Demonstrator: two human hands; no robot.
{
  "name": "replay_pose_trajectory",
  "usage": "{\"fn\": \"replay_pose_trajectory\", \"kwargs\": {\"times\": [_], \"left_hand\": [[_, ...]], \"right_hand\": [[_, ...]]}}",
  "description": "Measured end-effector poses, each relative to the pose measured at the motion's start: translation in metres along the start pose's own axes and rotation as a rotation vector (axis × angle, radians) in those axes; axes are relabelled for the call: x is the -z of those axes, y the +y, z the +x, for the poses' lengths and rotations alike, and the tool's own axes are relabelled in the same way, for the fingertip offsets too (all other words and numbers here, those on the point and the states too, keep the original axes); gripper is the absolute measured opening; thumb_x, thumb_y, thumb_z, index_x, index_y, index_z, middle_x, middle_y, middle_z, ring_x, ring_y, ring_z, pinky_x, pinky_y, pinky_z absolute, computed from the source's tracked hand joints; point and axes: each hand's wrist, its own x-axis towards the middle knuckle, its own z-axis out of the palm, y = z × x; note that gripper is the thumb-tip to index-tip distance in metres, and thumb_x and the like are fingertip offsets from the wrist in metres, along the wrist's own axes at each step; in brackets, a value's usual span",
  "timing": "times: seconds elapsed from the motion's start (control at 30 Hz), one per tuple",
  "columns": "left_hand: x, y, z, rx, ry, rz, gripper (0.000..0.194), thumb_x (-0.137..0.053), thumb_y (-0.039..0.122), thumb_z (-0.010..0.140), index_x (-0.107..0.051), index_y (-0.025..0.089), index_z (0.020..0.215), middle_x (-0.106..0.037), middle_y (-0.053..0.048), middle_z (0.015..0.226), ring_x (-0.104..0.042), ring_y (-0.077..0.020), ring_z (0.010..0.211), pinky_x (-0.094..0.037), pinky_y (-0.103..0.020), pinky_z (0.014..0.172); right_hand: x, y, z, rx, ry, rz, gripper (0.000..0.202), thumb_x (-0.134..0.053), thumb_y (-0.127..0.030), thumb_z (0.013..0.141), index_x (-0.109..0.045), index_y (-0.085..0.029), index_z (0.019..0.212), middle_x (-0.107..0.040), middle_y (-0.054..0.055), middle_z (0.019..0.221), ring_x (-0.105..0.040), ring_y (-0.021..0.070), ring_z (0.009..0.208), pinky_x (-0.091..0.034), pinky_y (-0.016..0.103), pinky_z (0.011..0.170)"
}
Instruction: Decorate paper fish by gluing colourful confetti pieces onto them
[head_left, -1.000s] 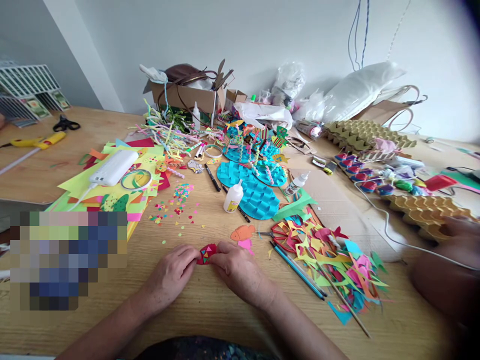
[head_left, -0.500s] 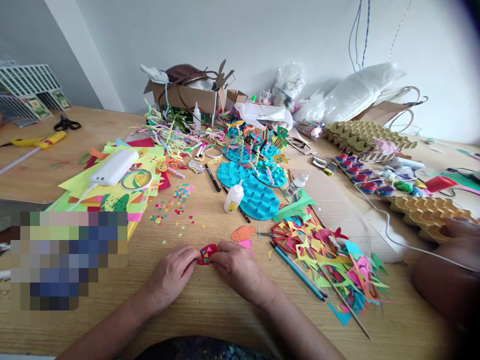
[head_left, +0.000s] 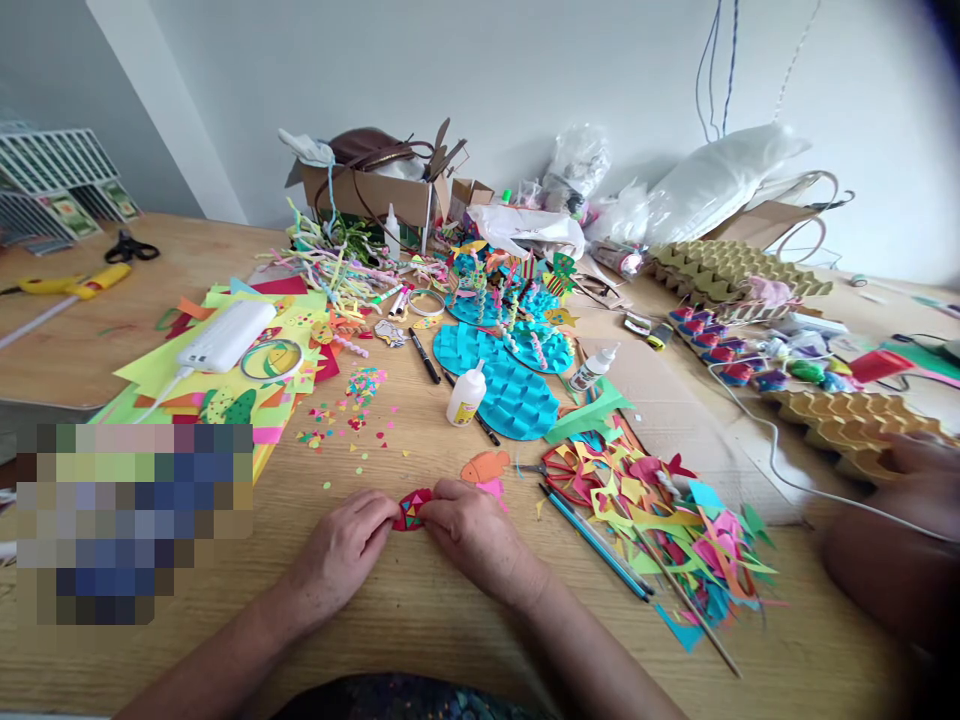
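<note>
Between my two hands is a small red paper cutout (head_left: 411,509) with colored triangles on it. My left hand (head_left: 351,535) pinches its left end, and my right hand (head_left: 480,540) pinches the right end, hiding part of it. Just beyond my right hand lie an orange paper fish (head_left: 484,467) and a pink paper piece (head_left: 493,490). A white glue bottle (head_left: 466,396) stands upright farther out, beside a blue egg-tray base (head_left: 517,395). Tiny paper bits (head_left: 365,385) are scattered past my left hand.
Colored paper scraps (head_left: 675,520), pens (head_left: 596,540) and a wooden stick (head_left: 694,620) lie to the right. Colored sheets (head_left: 157,350) bear a white power bank (head_left: 227,336) at left. Another person's hand (head_left: 926,465) touches an egg tray (head_left: 840,425) at far right.
The view has shifted very slightly. Both my hands stay on the red cutout in nearly the same pose.
</note>
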Motion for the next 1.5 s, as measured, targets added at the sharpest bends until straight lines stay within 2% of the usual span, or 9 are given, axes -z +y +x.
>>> {"fn": "replay_pose_trajectory", "kwargs": {"times": [0.57, 1.5], "left_hand": [[-0.0005, -0.0016, -0.0018, 0.008, -0.016, -0.007, 0.020, -0.036, 0.011, 0.080, -0.054, 0.020, 0.080, -0.059, -0.001, 0.077, -0.056, -0.0142, 0.073, -0.045, -0.025, 0.067], [-0.0001, -0.0014, -0.0017, 0.009, -0.016, -0.009, 0.019, -0.037, 0.012, 0.081, -0.054, 0.020, 0.080, -0.059, -0.001, 0.076, -0.056, -0.0140, 0.073, -0.044, -0.025, 0.067]], "right_hand": [[-0.0025, 0.0016, -0.0021, 0.035, 0.022, 0.020, 0.019, -0.046, -0.013, 0.082, -0.064, -0.018, 0.077, -0.056, 0.001, 0.071, -0.050, 0.0105, 0.068, -0.032, 0.019, 0.058], [-0.0060, 0.0038, -0.0016, 0.045, 0.101, 0.062, 0.018, -0.049, -0.010, 0.079, -0.062, -0.018, 0.069, -0.054, 0.000, 0.067, -0.049, 0.0103, 0.063, -0.032, 0.019, 0.055]]}}
